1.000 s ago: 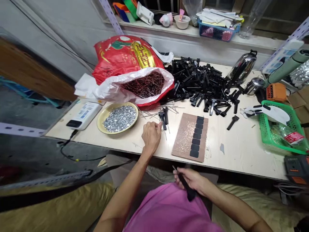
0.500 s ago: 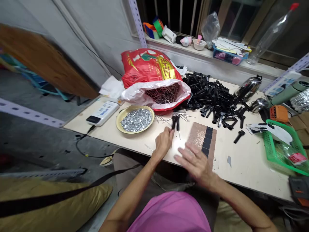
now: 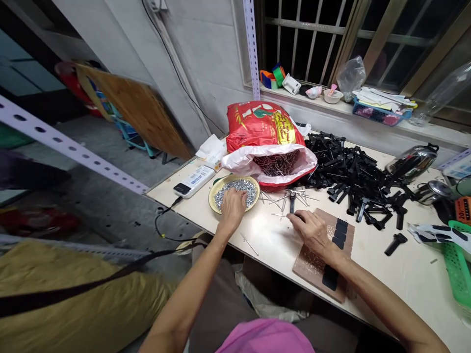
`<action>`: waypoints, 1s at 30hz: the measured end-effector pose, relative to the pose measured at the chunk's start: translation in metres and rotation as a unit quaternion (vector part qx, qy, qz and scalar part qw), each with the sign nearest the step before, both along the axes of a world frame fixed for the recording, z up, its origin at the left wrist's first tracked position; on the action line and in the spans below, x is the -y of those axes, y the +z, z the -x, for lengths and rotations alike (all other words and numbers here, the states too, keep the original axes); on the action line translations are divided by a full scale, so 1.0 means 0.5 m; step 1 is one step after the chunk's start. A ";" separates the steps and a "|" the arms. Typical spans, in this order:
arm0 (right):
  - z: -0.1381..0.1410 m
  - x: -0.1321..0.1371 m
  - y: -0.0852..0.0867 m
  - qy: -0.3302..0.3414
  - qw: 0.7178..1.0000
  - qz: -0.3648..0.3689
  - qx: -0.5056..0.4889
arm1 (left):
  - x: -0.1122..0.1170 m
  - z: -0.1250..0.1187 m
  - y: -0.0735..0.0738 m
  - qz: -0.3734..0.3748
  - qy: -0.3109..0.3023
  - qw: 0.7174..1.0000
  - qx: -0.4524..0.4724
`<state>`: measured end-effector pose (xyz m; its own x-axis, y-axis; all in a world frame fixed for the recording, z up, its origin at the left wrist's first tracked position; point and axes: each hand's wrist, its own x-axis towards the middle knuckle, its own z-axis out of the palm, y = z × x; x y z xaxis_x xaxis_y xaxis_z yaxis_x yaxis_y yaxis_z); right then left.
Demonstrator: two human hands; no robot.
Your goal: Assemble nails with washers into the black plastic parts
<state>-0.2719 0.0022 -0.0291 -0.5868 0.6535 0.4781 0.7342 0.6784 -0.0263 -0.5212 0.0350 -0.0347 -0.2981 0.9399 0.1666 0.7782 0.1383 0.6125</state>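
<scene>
My left hand reaches over a shallow yellow bowl full of small silver metal pieces. Its fingers are drawn together down among them, and whatever they pinch is hidden. My right hand is closed round the lower end of a black T-shaped plastic part, which stands up with its crosspiece on top. Thin metal nails lie scattered behind that part. Below the right hand and forearm is a brown board with a row of black rounded pads.
A red bag holds many dark reddish nails. Right of it spreads a pile of black T-shaped parts. A white power bank lies left of the bowl, and a green basket stands at the right. A loose nail lies near the front edge.
My left hand has let go of the black part and moved left into the bowl. My right hand, open before, has closed on a black part. The camera view has shifted.
</scene>
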 end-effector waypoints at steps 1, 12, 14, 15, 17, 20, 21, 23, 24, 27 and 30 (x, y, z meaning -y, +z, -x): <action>0.002 0.000 -0.004 -0.012 1.000 0.000 -0.011 | -0.012 0.007 -0.007 0.021 0.000 0.999 -0.036; 0.029 0.006 0.025 -0.007 0.988 0.119 -0.093 | -0.037 0.026 -0.034 0.062 -0.065 0.984 -0.156; 0.043 -0.002 0.031 -0.005 0.986 0.125 -0.109 | -0.039 0.028 -0.033 0.069 -0.066 0.984 -0.150; 0.050 -0.006 0.033 -0.008 0.985 0.129 -0.115 | -0.041 0.029 -0.032 0.074 -0.066 0.984 -0.145; 0.064 -0.014 0.036 -0.019 0.983 0.139 -0.117 | -0.046 0.028 -0.030 0.085 -0.060 0.986 -0.129; 0.084 -0.026 0.039 -0.027 0.982 0.157 -0.107 | -0.054 0.027 -0.027 0.095 -0.028 0.991 -0.086; 0.091 -0.031 0.040 -0.028 0.981 0.162 -0.102 | -0.056 0.028 -0.026 0.089 -0.015 0.994 -0.067; 0.105 -0.041 0.044 -0.037 0.980 0.171 -0.097 | -0.057 0.033 -0.024 0.061 0.007 0.998 -0.010; 0.112 -0.047 0.047 -0.044 0.979 0.175 -0.096 | -0.055 0.035 -0.023 0.042 0.012 0.998 0.036; 0.137 -0.061 0.055 -0.048 0.977 0.182 -0.098 | -0.041 0.039 -0.014 0.003 0.013 0.969 0.247; 0.160 -0.064 0.062 -0.024 0.979 0.182 -0.088 | -0.017 0.025 0.004 -0.019 -0.009 0.900 0.435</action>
